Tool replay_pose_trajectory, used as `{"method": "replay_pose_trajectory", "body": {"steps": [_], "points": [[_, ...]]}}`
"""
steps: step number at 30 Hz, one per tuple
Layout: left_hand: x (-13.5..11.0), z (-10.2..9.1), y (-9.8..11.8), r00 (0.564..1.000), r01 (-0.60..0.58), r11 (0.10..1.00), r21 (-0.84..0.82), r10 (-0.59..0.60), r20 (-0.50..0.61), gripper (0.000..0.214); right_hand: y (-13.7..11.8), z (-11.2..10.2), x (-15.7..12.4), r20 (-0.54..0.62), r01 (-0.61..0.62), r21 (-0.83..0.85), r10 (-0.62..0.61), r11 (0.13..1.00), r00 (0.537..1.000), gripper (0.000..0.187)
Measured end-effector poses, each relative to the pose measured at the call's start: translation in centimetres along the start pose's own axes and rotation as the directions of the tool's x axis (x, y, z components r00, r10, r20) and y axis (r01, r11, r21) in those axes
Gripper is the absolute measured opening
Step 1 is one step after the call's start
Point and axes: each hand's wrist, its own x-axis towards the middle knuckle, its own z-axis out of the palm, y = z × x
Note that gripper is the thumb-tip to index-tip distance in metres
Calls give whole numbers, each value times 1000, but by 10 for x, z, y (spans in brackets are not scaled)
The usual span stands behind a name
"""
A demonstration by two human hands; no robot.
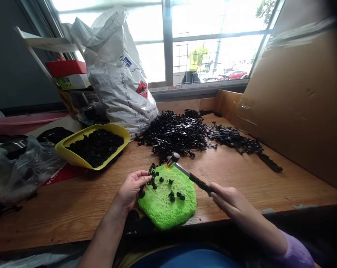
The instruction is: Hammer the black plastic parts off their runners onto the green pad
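Hammer point(185, 172) in our right hand point(226, 197); our fingers are clenched around the dark handle, and the small head hangs over the far edge of the green pad point(168, 201); our left hand point(132, 186) pinches a black plastic sprue point(153, 178) at the pad's left edge, fingertips closed on it and close beside the spot under the hammer head. We judge the risk plain enough: a blow that lands off line could catch those left fingertips, since they sit so near; the loose black pieces point(175, 194) lying on the pad could also jump off the soft surface and roll to the table's point(241, 178) near edge. As for containers, the yellow tray point(73, 156) to our left is heaped with small black parts; the white sack point(118, 74) behind it stands upright, its contents hidden; a big black heap point(179, 130) lies loose on the wood beyond the pad.
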Motion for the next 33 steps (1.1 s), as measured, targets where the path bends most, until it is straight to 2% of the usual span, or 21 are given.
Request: {"method": "replay_pose_trajectory", "body": {"steps": [6, 16, 22, 24, 26, 28, 30, 33], "points": [[3, 3, -1, 999, -34, 993, 112, 32, 15, 25, 9, -1, -8, -19, -49, 42, 49, 998, 999, 24], [7, 4, -4, 999, -49, 985, 165, 46, 22, 26, 6, 1, -3, 8, -32, -60, 32, 998, 999, 24], [6, 8, 0, 1000, -18, 984, 179, 21, -14, 26, -18, -5, 7, -124, 163, 0, -162, 987, 979, 22], [6, 9, 1, 1000, -11, 982, 188, 14, -17, 26, -22, -3, 10, -82, 145, -94, -153, 985, 985, 23], [5, 9, 2, 1000, -16, 978, 206, 19, -10, 24, -24, -2, 12, 0, 96, -253, -99, 963, 995, 24], [4, 9, 2, 1000, -26, 975, 222, 27, -2, 24, -24, -1, 12, 38, 69, -343, -60, 937, 997, 25], [5, 10, 2, 1000, -30, 973, 230, 31, 1, 24, -23, -2, 11, 25, 57, -326, -52, 944, 998, 26], [8, 11, 2, 999, -26, 978, 208, 30, -16, 25, -18, -5, 10, -2, 43, -159, -44, 986, 999, 28]]}}
